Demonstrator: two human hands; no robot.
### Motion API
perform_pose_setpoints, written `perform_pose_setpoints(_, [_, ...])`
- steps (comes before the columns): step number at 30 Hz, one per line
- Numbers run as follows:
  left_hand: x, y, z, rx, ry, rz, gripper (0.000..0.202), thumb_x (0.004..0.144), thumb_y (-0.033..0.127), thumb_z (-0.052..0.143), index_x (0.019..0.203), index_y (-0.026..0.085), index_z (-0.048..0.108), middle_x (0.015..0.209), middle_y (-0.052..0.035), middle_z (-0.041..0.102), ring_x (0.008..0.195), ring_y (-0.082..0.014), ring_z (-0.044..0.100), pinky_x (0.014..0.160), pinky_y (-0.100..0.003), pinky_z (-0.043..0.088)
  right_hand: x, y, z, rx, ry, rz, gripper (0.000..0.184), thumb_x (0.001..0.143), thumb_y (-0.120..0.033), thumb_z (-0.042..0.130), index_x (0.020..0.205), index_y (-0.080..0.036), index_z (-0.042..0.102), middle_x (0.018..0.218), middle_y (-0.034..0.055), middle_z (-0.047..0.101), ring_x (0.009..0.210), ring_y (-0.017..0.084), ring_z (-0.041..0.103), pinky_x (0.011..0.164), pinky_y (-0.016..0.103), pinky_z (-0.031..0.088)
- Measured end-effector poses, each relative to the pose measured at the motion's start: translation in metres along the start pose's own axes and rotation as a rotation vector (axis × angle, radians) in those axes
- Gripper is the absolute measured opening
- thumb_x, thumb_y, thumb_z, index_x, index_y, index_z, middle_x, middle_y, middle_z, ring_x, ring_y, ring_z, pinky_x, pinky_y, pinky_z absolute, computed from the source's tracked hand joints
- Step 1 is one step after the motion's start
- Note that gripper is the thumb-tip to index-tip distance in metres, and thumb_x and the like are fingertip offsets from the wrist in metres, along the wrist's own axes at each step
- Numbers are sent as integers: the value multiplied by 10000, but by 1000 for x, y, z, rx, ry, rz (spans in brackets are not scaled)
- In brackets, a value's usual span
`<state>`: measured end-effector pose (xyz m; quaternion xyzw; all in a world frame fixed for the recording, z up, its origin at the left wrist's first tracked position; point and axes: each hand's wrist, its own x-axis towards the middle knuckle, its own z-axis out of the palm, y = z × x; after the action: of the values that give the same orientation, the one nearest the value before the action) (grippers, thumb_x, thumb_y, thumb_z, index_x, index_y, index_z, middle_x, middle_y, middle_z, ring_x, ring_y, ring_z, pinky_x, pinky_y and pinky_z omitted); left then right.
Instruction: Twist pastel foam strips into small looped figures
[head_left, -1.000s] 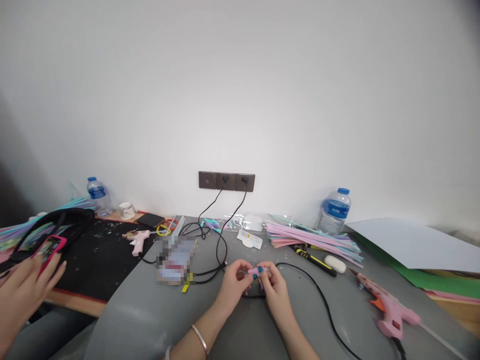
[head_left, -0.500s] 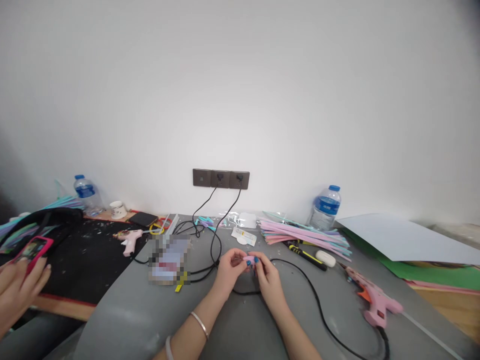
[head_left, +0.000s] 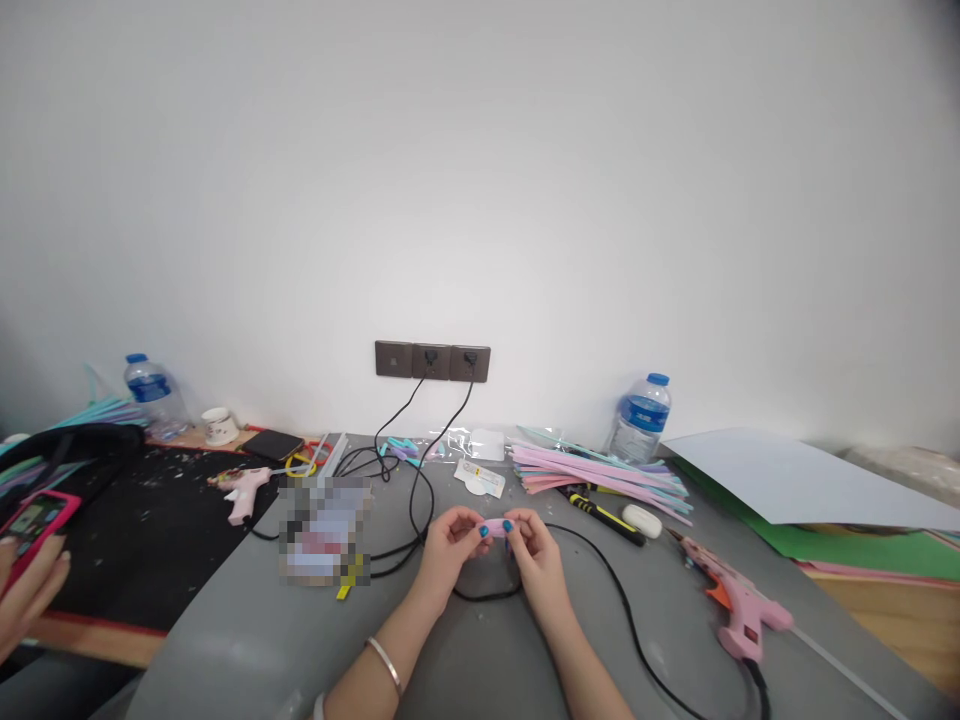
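Observation:
A short lilac-pink pipe cleaner piece [head_left: 495, 528] is stretched level between my two hands over the grey table. My left hand [head_left: 456, 545] pinches its left end between thumb and fingers. At its other end, my right hand [head_left: 535, 552] grips it the same way. The fingers hide both ends of the piece. Beyond my hands and to the right lies a bundle of pink, blue and purple pipe cleaners [head_left: 592, 472]. Short cut pieces [head_left: 403, 449] lie near the wall. A pink glue gun [head_left: 744, 605] rests on its side at the right.
A black cable [head_left: 624, 590] curves close around my hands. A yellow-black cutter [head_left: 607, 518], white case [head_left: 642, 520], water bottle [head_left: 643, 418] and paper sheets [head_left: 795, 480] are to the right. At left, another person's hand [head_left: 34, 590] holds a pink-cased phone [head_left: 45, 520] by a second glue gun [head_left: 246, 492].
The view has shifted slightly to the right. Between my fingertips, the pink piece shows more of its length. The other person's hand and phone sit nearer the left edge.

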<state>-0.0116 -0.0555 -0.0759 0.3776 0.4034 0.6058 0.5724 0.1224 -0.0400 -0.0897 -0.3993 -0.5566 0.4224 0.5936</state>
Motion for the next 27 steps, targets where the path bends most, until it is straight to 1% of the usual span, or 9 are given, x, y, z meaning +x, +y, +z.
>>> perform_pose_setpoints(2, [0, 0, 0, -10, 7, -4, 334, 557, 387, 826, 723, 152, 657, 688, -6, 668, 642, -145, 656, 621, -241, 530, 1, 1, -1, 21, -11, 23, 318, 791, -504, 603, 855, -194, 582, 571, -23, 530, 486, 137, 446, 453, 235, 350])
perform_pose_setpoints(4, [0, -1, 0, -21, 13, -5, 336, 559, 385, 826, 735, 153, 660, 713, -10, 672, 674, -153, 663, 635, -246, 533, 2, 2, -2, 42, -14, 36, 329, 790, -506, 605, 882, -190, 591, 596, -8, 555, 517, 148, 478, 473, 242, 379])
perform_pose_setpoints(6, [0, -1, -1, -31, 18, -2, 337, 553, 374, 832, 743, 154, 661, 740, -12, 672, 699, -156, 662, 646, -249, 537, 3, 3, -3, 57, -14, 40, 334, 777, -508, 619, 860, -185, 602, 629, 6, 573, 543, 154, 499, 492, 249, 404])
perform_pose_setpoints(9, [0, -2, -2, -41, 24, 2, 334, 553, 360, 835, 749, 152, 661, 754, -11, 664, 704, -147, 655, 655, -244, 538, 3, 3, -3, 61, -20, 42, 329, 761, -505, 639, 802, -179, 608, 640, 5, 563, 539, 145, 493, 490, 244, 407])
perform_pose_setpoints(13, [1, -4, -2, -48, 18, 6, 336, 569, 362, 826, 763, 148, 655, 741, -2, 643, 643, -123, 632, 621, -233, 534, 2, 2, -4, 49, -26, 43, 329, 776, -506, 627, 794, -179, 602, 609, -10, 537, 527, 139, 482, 486, 238, 399])
perform_pose_setpoints(17, [1, -4, -2, -42, 8, 12, 312, 579, 348, 820, 737, 149, 639, 713, 14, 607, 566, -95, 583, 569, -224, 522, 1, 2, -4, 39, -29, 44, 332, 773, -516, 627, 787, -185, 597, 596, -14, 538, 521, 142, 484, 480, 238, 396])
perform_pose_setpoints(22, [-1, -3, -2, -37, 12, 37, 274, 568, 292, 819, 707, 162, 621, 724, 27, 576, 620, -101, 571, 603, -226, 525, 2, 5, -5, 58, -37, 52, 327, 760, -508, 644, 789, -184, 604, 592, -9, 544, 531, 148, 493, 479, 239, 391])
perform_pose_setpoints(27, [-3, -1, -2, -38, 21, 53, 249, 569, 231, 804, 751, 171, 645, 773, 19, 608, 691, -113, 593, 659, -219, 510, 1, 7, -6, 77, -26, 66, 298, 753, -474, 668, 798, -187, 602, 581, -13, 551, 518, 138, 488, 471, 229, 377])
